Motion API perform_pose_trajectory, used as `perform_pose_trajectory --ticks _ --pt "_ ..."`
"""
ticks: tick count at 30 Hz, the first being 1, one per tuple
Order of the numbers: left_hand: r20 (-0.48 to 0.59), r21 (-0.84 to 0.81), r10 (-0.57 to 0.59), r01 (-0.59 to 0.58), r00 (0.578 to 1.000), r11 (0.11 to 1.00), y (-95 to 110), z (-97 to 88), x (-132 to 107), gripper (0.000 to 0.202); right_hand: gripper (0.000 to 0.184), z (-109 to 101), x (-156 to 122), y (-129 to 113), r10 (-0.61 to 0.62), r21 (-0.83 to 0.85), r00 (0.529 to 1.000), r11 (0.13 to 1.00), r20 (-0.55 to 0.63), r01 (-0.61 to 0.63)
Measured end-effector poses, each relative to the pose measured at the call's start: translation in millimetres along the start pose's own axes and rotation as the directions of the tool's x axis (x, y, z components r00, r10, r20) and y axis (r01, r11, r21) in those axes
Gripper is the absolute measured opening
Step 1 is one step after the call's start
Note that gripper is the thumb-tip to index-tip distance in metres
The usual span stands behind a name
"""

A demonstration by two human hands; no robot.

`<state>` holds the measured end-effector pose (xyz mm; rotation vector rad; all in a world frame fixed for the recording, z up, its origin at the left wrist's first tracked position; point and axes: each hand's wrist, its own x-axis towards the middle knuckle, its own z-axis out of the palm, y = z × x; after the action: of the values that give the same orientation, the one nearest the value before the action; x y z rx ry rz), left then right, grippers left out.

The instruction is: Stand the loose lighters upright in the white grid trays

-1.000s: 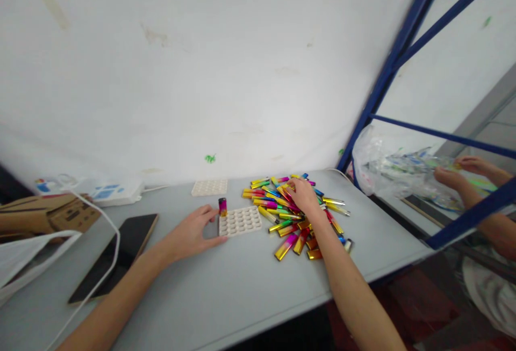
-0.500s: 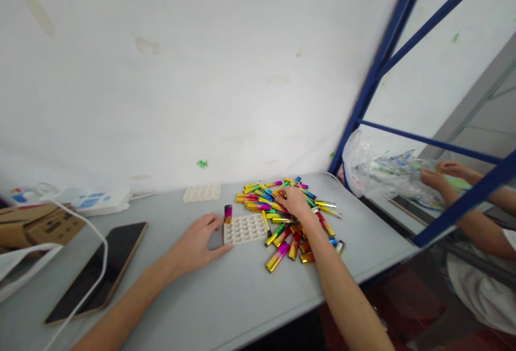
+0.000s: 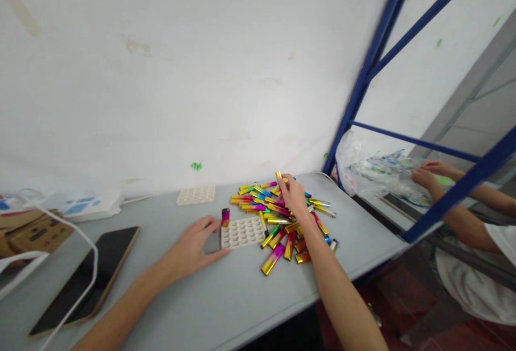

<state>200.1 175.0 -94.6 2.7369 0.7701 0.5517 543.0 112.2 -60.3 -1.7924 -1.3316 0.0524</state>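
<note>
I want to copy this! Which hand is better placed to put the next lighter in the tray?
Probably right hand: it pinches a lighter above the pile. Left hand lies flat beside the tray.

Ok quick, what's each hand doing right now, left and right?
Left hand: open, fingers spread, touching the white tray at its edge.
Right hand: closed, pinching one lighter above the lighter pile.

Bare tabletop (image 3: 242,297); tray (image 3: 242,233), lighters (image 3: 278,235) mid-table
</note>
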Motion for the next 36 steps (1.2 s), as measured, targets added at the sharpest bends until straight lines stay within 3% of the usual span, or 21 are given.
perform_pose_trajectory --ticks 5,7,11,17,22,25,30,36 --pt "-0.001 -0.007 -0.022 0.022 1.000 1.000 -2.5 2.6 -0.4 0.065 0.034 4.4 -0.1 -4.5 -0.063 0.113 0.998 0.991 -0.023 0.065" --pt "0.000 -0.010 -0.027 0.027 1.000 1.000 -3.5 3.6 -0.6 0.065 0.029 9.7 -0.4 -6.3 -0.032 0.151 0.999 0.988 -0.021 0.035" --pt "-0.004 -0.008 -0.030 0.030 1.000 1.000 -6.4 5.8 -1.5 0.066 0.045 20.8 -2.7 -10.8 0.069 0.270 0.997 0.960 0.021 -0.072" --pt "0.000 -0.005 -0.042 0.042 0.999 0.999 -7.8 7.0 -1.9 0.068 0.057 27.5 -10.2 -25.0 -0.045 0.400 0.997 0.917 0.068 0.014" --pt "-0.008 -0.025 -0.018 0.018 1.000 1.000 -0.7 1.6 -0.6 0.064 0.058 25.0 -17.6 -35.5 -0.127 0.500 0.949 0.865 0.287 -0.035" --pt "0.000 -0.046 -0.025 0.025 1.000 0.999 3.4 -1.7 0.0 0.061 0.052 29.3 -19.4 -35.1 -0.105 0.437 0.939 0.898 0.327 -0.052" --pt "0.005 -0.064 -0.031 0.031 1.000 0.997 7.5 -4.8 0.7 0.059 0.051 41.1 -21.0 -35.5 -0.139 0.308 0.965 0.949 0.221 0.066" --pt "0.018 -0.057 -0.031 0.032 0.999 0.998 8.2 -4.9 0.7 0.060 0.058 39.9 -30.3 -50.5 -0.029 0.197 0.994 0.980 0.110 0.006"
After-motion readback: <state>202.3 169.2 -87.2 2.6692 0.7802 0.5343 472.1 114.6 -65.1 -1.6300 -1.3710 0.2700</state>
